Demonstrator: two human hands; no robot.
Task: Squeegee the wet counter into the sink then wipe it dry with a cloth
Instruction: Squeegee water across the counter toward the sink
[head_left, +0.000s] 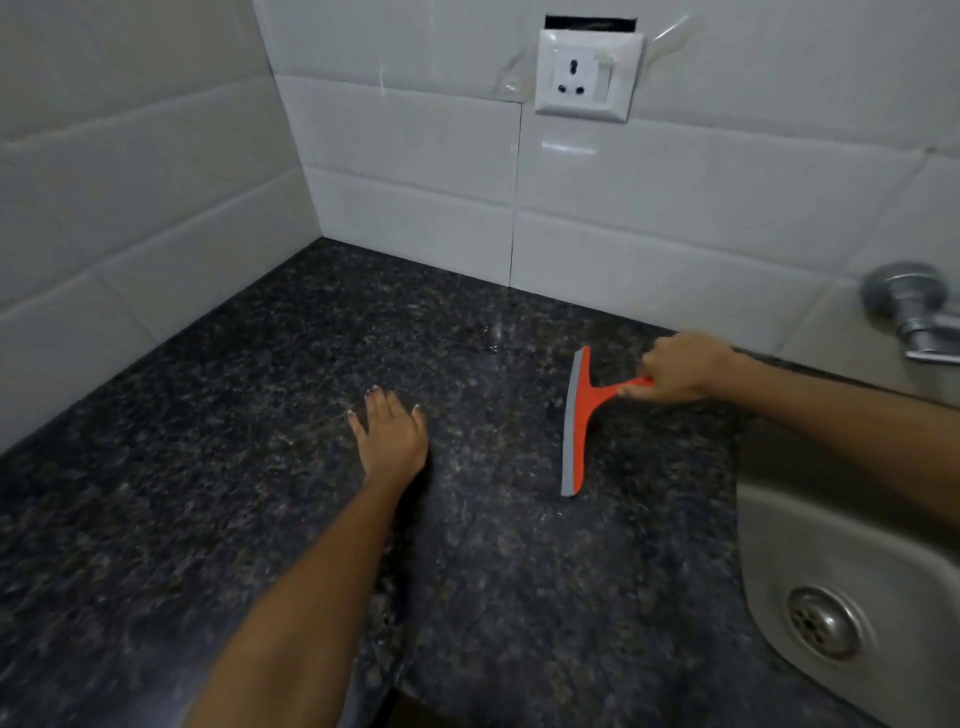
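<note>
- The bench (260, 441) is dark speckled granite, polished, with a faint wet sheen and a few small glints of water beyond the hands.
- The left hand (390, 436) lies flat and palm-down on the stone, fingers spread and pointing away from the person, gripping nothing. Its bare forearm runs back toward the lower edge of the view.
- The right hand (678, 368) is closed in a fist around the short handle of the squeegee (577, 421), with the bare forearm reaching in from the right, above the sink.
- The squeegee is orange plastic and T-shaped, with a long straight head edged by a grey rubber strip. It sits between the two hands, the rubber edge facing the left hand and the handle pointing to the right hand. The blade appears to rest on the stone, near end lowest.
- The sink (810, 530), to the right of the right hand, is a rounded basin of brushed steel set into the bench, with a round perforated metal drain (822, 622) at its bottom.
- Above and right of the right hand, a chrome tap (914, 317) projects from the wall.
- Glossy white rectangular tiles (415, 156) cover both walls that meet in a corner beyond the left hand. A white square socket plate (587, 73) is fixed high on the back wall.
</note>
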